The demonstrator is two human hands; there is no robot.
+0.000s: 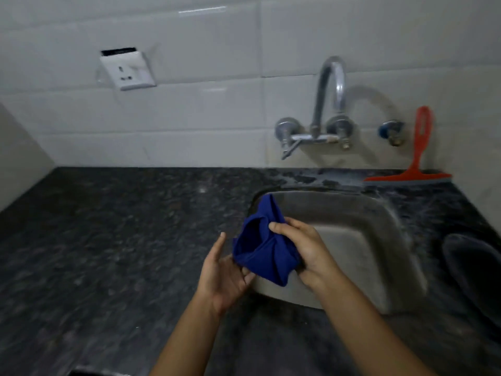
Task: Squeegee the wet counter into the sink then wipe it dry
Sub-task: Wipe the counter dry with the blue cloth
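— What does the grip look like?

— The right hand is closed around a bunched blue cloth, thumb pressed on top of the folds. The left hand is open, palm up, its fingertips touching the cloth's lower edge without closing on it.

— Where is the cloth?

— In the air over the near-left corner of the steel sink, one pointed end sticking up toward the far rim.

— And the squeegee?

— The red squeegee stands at the far right behind the sink, blade down on the bench, handle leaning against the tiled wall.

— What about the bench itself?

— Dark speckled stone. Pale wet streaks show along the strip behind the sink and down its right side. The left stretch looks duller; I cannot tell whether it is wet or dry.

— Anything else around?

— A chrome tap on the wall above the sink, a small blue-handled valve just left of the squeegee handle, and a white socket on the wall far left. A dark rounded object sits at the right edge, too blurred to name.
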